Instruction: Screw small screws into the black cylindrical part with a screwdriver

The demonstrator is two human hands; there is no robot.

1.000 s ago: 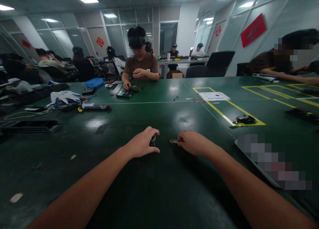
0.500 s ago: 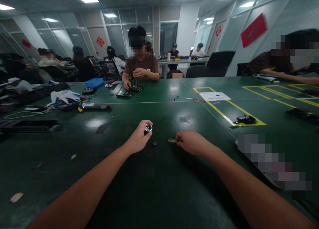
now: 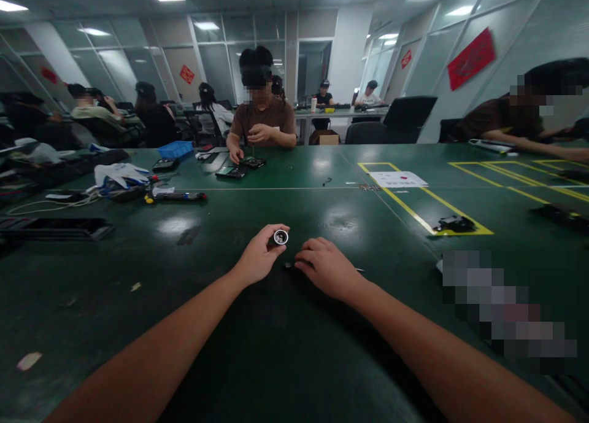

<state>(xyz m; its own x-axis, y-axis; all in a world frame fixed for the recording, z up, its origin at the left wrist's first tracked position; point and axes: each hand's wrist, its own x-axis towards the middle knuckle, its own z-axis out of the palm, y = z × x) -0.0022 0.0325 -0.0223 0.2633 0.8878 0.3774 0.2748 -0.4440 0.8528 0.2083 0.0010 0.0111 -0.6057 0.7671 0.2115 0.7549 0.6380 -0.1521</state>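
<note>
My left hand (image 3: 258,258) is closed around a short dark cylinder (image 3: 280,237) with a silver rim. Its open end faces me, and small details show inside the hollow. Just right of it, my right hand (image 3: 327,267) hovers low over the table with bent fingers slightly apart. Beside those fingertips lies a tiny dark metallic part (image 3: 288,265); whether they touch it I cannot tell. A thin metal piece (image 3: 360,269) pokes out behind my right wrist, mostly hidden by the hand.
The green table (image 3: 221,349) carries a screwdriver-like tool (image 3: 177,196), white-and-blue gloves (image 3: 120,176) and a blue bin (image 3: 175,149) on the left. A paper sheet (image 3: 398,178) and black part (image 3: 454,225) sit by yellow tape. A co-worker (image 3: 263,119) handles devices opposite.
My right hand has let go of the thin metal piece and moved left toward the tiny part. The left hand, still holding the cylinder, has shifted slightly right.
</note>
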